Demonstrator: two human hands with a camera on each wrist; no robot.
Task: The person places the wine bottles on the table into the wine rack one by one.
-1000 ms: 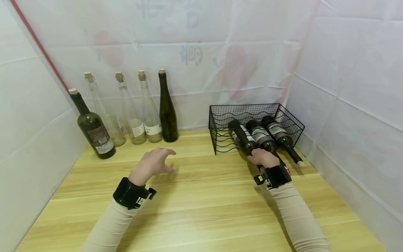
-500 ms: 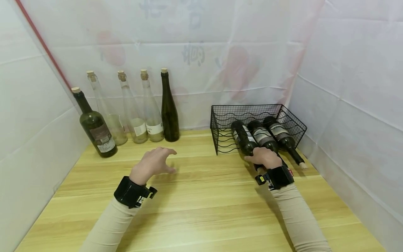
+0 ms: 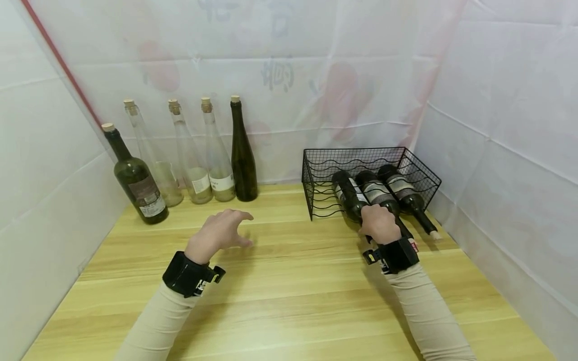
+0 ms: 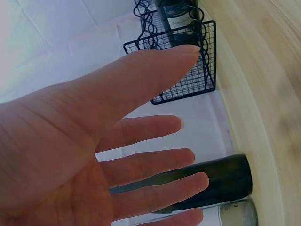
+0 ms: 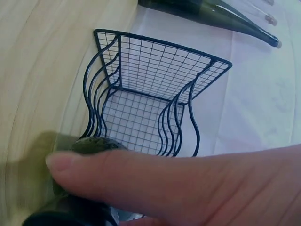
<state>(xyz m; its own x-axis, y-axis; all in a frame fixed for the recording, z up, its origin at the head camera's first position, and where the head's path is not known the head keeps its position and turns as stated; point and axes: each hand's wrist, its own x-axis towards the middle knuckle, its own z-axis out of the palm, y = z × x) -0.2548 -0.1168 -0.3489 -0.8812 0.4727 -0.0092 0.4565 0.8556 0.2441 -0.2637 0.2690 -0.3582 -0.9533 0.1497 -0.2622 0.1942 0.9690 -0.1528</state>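
My right hand (image 3: 378,224) grips the neck end of a dark wine bottle (image 3: 350,195), which lies in the black wire rack (image 3: 308,186). The thumb (image 5: 94,172) lies across this bottle in the right wrist view, while the other fingers are mostly hidden. Two more dark bottles lie to its right, a middle bottle (image 3: 377,192) and a right bottle (image 3: 406,196), necks pointing toward me. My left hand (image 3: 219,233) hovers over the table with its fingers spread and thumb apart, holding nothing.
At the back left stand a tall slim green bottle (image 3: 244,175), several clear bottles including one clear bottle (image 3: 221,185), and a stout dark-green bottle (image 3: 143,193), all corked. White cloth walls (image 3: 289,120) enclose the wooden table (image 3: 280,286).
My right thumb spread away from the bottle half a second ago; now the hand curls down over the neck. My left hand has stayed in place. The camera view has shifted slightly.
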